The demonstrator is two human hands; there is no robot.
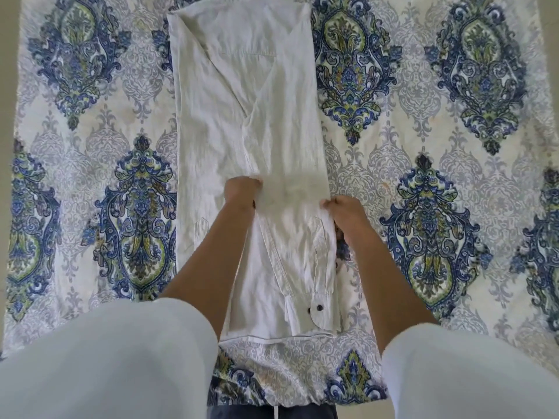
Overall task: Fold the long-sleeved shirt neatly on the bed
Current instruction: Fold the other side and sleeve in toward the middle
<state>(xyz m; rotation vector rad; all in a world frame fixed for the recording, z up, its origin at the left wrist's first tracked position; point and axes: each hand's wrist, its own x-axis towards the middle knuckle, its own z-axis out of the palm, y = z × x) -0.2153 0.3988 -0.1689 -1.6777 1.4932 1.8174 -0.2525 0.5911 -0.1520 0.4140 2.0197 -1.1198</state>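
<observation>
A white long-sleeved shirt (242, 116) lies on the bed as a long narrow strip, its sides folded inward, running from the near edge to the far side. A folded sleeve with a buttoned cuff (317, 306) lies along its near right part. My left hand (242, 189) grips the cloth near the strip's middle. My right hand (341, 208) pinches the right edge of the strip at about the same height. Both hands have curled fingers on the fabric.
The bed is covered by a sheet with blue and green paisley medallions (423, 176). Its near edge runs just below the shirt's hem. My white sleeves (106, 358) fill the lower corners of the view. Dark trousers (272, 412) show at the bottom.
</observation>
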